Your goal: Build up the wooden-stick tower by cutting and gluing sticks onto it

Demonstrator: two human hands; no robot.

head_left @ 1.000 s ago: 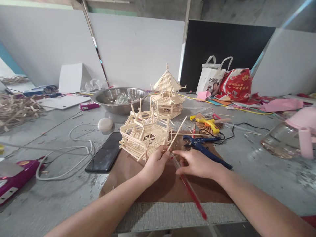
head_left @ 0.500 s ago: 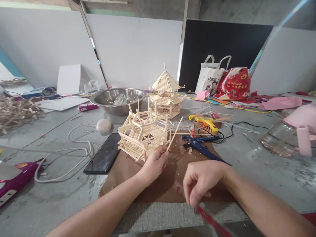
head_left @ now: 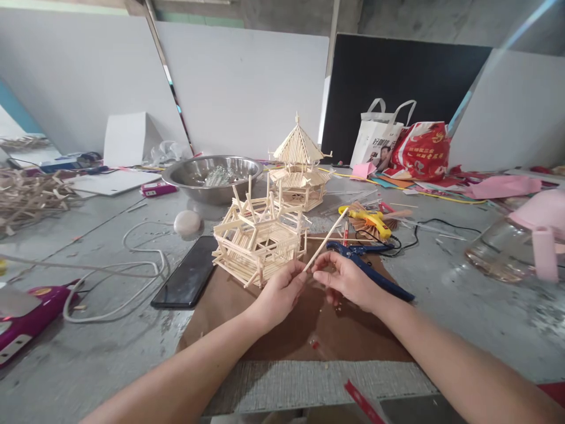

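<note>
Moved up from the mat's (head_left: 282, 344) near edge, the right hand (head_left: 346, 284) curls its fingers beside the tilted stick (head_left: 326, 239) pinched in the left hand (head_left: 279, 295), any grip of its own impossible to tell, as the model (head_left: 257, 259) sits at the mat's far left and the cutter (head_left: 380, 279) at its right.

Soft, muted daylight is covering the grey table (head_left: 436, 306), while a pale streak of glare is crossing the far right corner. Faint shadows are falling beneath the forearms (head_left: 198, 365); wide-angle distortion is stretching the near right side.
</note>
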